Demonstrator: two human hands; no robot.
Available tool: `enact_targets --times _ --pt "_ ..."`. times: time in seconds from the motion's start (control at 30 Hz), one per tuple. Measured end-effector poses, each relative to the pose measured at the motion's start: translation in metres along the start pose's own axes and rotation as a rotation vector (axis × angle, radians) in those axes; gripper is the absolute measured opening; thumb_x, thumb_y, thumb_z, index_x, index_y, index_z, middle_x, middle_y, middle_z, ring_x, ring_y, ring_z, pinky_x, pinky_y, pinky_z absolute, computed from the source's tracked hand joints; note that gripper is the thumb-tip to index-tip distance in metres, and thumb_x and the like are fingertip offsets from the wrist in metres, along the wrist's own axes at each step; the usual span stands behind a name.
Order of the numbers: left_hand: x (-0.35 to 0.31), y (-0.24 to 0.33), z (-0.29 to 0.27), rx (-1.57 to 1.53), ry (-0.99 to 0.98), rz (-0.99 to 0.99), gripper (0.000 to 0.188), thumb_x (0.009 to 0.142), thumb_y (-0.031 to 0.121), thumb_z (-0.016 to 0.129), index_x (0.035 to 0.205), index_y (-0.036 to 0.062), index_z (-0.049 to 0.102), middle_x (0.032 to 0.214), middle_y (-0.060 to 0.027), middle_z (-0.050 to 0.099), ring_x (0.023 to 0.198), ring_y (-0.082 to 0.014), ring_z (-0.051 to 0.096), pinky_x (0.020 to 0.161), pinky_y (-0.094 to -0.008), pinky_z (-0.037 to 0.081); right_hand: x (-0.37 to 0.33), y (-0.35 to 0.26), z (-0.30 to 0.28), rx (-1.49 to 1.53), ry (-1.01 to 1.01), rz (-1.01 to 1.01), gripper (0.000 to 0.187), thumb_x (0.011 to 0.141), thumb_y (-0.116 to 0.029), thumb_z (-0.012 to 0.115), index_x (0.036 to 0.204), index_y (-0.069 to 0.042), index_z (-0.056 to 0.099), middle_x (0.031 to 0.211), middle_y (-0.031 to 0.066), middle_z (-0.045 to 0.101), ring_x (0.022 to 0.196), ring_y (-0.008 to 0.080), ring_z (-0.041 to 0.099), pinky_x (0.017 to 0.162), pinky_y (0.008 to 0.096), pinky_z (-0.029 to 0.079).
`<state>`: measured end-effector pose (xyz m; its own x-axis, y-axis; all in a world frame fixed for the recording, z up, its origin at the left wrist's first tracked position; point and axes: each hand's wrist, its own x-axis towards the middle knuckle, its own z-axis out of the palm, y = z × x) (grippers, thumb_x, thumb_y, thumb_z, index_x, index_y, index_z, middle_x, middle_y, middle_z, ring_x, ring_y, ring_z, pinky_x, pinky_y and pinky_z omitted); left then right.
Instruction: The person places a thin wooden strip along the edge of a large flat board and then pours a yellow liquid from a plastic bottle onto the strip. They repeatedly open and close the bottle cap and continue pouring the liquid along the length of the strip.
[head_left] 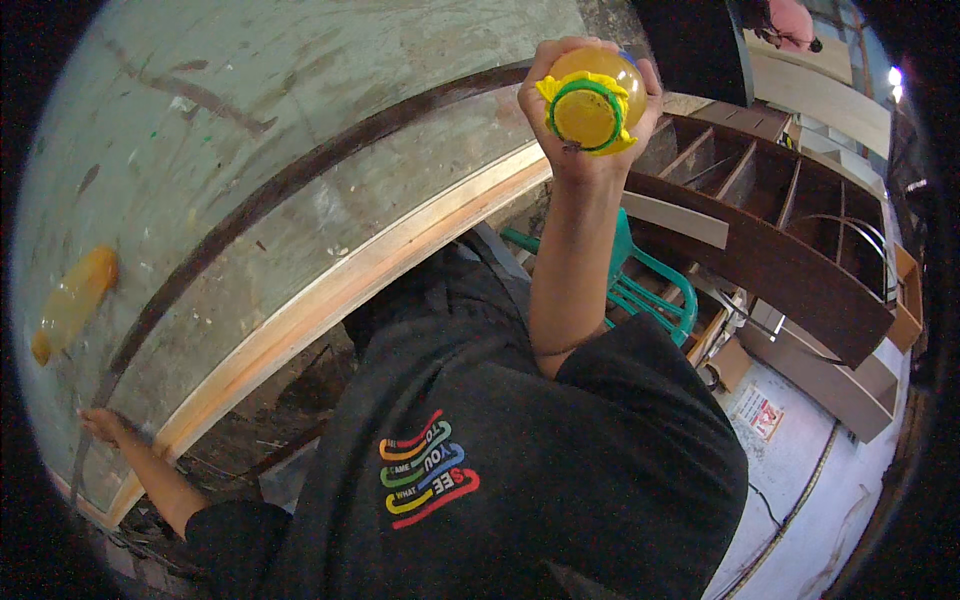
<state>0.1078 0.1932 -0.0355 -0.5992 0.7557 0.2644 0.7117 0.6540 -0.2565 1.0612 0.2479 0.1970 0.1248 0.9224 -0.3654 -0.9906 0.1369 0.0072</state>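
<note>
My right hand [645, 110] is raised over the table's near side, fingers wrapped round a rounded yellowish plastic bottle [640, 75]. The bottle's end facing me has a green ring and a ragged yellow wrap. Across the worktable [330, 120] runs a long dark brown strip [250, 205], which looks bent in this view. At the far left my left hand [103, 427] is closed on the strip near its end; its fingertips are small and partly hidden. Beyond that hand a second yellowish bottle [75, 305] with orange ends lies on its side.
A pale wooden rail [340, 285] edges the table in front of my body. On my right are a green plastic chair [650, 290], a dark brown compartmented cabinet frame [760, 240] and light boards [820, 110]. A person in pink [790, 25] is far off at upper right.
</note>
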Motion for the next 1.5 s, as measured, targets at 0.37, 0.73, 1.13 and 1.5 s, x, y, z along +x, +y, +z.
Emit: enact_targets --times 0.37,0.73,1.13,1.5 --pt "-0.015 0.013 -0.017 -0.226 0.108 -0.153 0.062 0.097 0.051 0.049 0.134 0.0015 0.042 0.131 -0.0203 0.051 0.119 -0.0358 0.052 0.095 -0.0504 0.044 -0.039 0.027 0.008 0.076 -0.004 -0.001 0.035 0.080 -0.037 0.065 0.098 -0.007 0.060 0.096 0.0073 0.062 0.099 0.0230 0.060 0.095 0.0443 0.044" --pt "-0.167 0.132 -0.268 -0.890 0.768 -0.159 0.071 0.083 0.029 0.082 0.131 -0.0016 0.040 0.118 -0.0169 0.057 0.105 -0.0264 0.058 0.089 -0.0456 0.050 -0.116 0.061 0.032 -0.004 -0.002 0.069 0.049 0.086 -0.049 0.051 0.112 -0.008 0.062 0.114 0.0093 0.063 0.116 0.0271 0.057 0.095 0.0517 0.044" --pt "-0.341 0.307 -0.556 -1.711 0.463 1.067 0.068 0.073 0.017 0.091 0.131 0.0049 0.056 0.093 0.0040 0.074 0.085 -0.0145 0.063 0.100 -0.0399 0.043 -0.170 0.126 0.008 -0.025 -0.032 0.049 0.048 0.086 -0.043 0.054 0.108 0.000 0.054 0.104 0.0139 0.061 0.105 0.0308 0.059 0.095 0.0469 0.049" --pt "-0.349 0.283 -0.552 -1.632 0.466 1.126 0.048 0.076 0.009 0.086 0.117 0.0066 0.060 0.082 0.0045 0.071 0.082 -0.0147 0.063 0.099 -0.0398 0.043 -0.180 0.137 0.029 0.066 -0.114 0.074 0.047 0.080 -0.040 0.063 0.100 0.002 0.059 0.097 0.0148 0.063 0.099 0.0317 0.060 0.092 0.0451 0.051"
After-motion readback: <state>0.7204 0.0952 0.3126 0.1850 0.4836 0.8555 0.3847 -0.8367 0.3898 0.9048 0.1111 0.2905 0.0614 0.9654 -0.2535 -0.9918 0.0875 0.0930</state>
